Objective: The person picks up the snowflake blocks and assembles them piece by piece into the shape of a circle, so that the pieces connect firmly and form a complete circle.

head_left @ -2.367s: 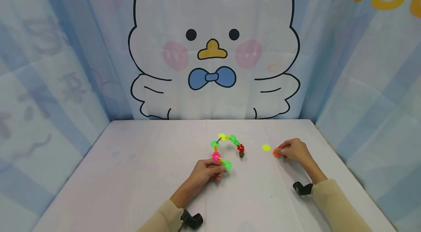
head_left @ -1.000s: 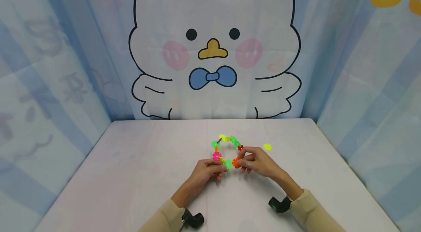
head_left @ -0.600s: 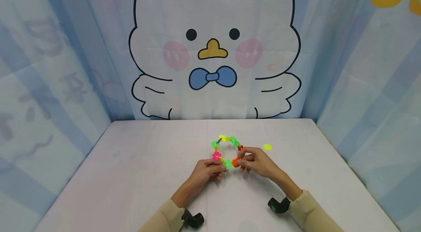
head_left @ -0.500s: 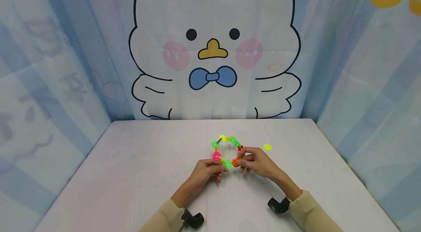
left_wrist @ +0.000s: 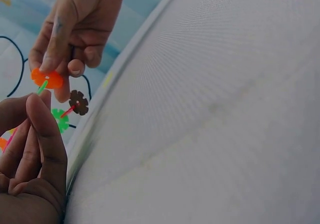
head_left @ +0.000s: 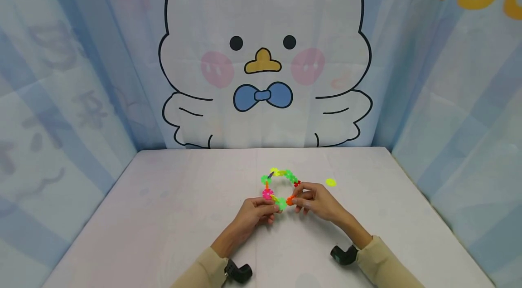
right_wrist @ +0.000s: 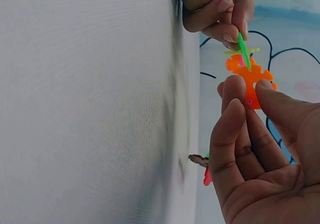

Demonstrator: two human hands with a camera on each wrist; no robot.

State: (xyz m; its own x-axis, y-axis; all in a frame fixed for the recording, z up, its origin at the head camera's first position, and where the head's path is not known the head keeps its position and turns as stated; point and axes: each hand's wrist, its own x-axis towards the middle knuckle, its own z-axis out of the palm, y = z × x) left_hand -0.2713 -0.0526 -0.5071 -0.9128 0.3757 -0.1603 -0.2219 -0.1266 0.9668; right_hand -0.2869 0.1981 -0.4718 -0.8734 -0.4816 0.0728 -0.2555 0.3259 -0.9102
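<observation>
While both hands pinch, snowflake chain (head_left: 278, 184) arcs away, ends near.

On my feed the chain of discs (head_left: 279, 183) curves on the table (head_left: 163, 215) near its middle. My left hand (head_left: 254, 213) sits at the chain's near left end, my right hand (head_left: 316, 202) at its near right end, pinching a disc (head_left: 290, 200) that seems to touch the chain. A loose disc (head_left: 331, 182) lies just beyond the right hand, toward the right edge.

A loose yellow disc (head_left: 331, 183) lies on the white table (head_left: 163, 215) before a duck backdrop (head_left: 264, 56).
</observation>
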